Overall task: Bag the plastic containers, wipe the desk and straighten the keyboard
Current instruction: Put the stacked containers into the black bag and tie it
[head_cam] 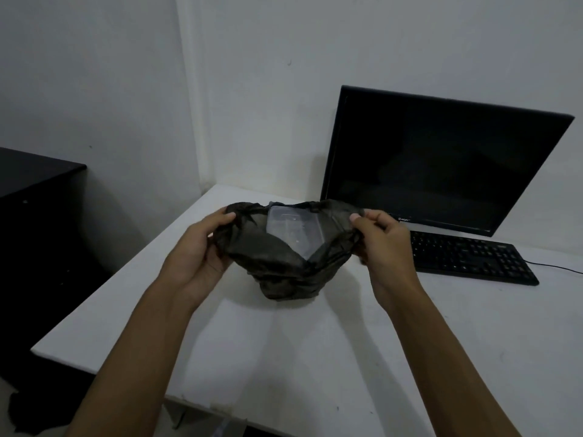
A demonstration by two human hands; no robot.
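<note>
- The left hand (202, 247) is pinching the left rim of a black bag (284, 263); the right hand (383, 244) is pinching the right rim, stretching the mouth open at frame centre.
- The bag is looking thin, soft and light, likely to tear if pulled hard; the bunched rim is seeming the safest hold.
- A clear plastic container (291, 230) is sitting inside, probably stiff, light and slippery.
- The bag is resting on the white surface (284, 357), the keyboard (470, 257) lying askew to the right.

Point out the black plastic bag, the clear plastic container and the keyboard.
black plastic bag (277, 260): head view, crumpled front wall
clear plastic container (291, 230): head view, lid showing inside the bag's mouth
black computer keyboard (470, 257): head view, middle rows of keys
</note>
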